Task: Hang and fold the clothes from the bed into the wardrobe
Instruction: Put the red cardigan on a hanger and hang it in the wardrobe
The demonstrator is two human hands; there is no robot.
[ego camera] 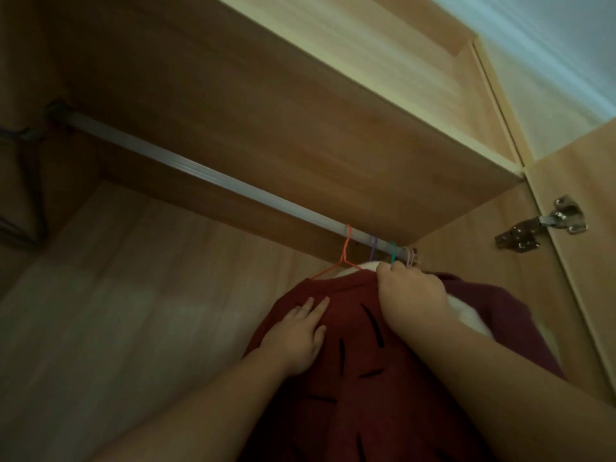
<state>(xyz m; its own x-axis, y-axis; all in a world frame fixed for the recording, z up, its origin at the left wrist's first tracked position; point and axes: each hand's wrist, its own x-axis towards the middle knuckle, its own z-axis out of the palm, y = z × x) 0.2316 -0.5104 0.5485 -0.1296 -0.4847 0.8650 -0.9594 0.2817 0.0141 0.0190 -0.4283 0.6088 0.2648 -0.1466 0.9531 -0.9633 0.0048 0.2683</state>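
As left fingers (316, 306) touch the garment (366, 395), right fingers (386, 271) perhaps pinch it.

Rail (200, 171): middle span free, passage open there. Right end crowded: orange hanger (346, 243), purple hanger (374, 246), teal hanger (393, 254) and red garment (366, 361) packed against the side wall (483, 261). Dark hangers (30, 181) occupy the left end. Shelf (266, 111) sits close above.

One rail (200, 176) holds four coloured hangers: one orange hanger (346, 245), one purple hanger (374, 250), one teal hanger (393, 254) and one pale pink hanger (410, 256). One dark hanger (39, 201) hangs far left. There are three garments: red garment (383, 395), white garment (470, 316), maroon garment (500, 308). One hinge (540, 228).
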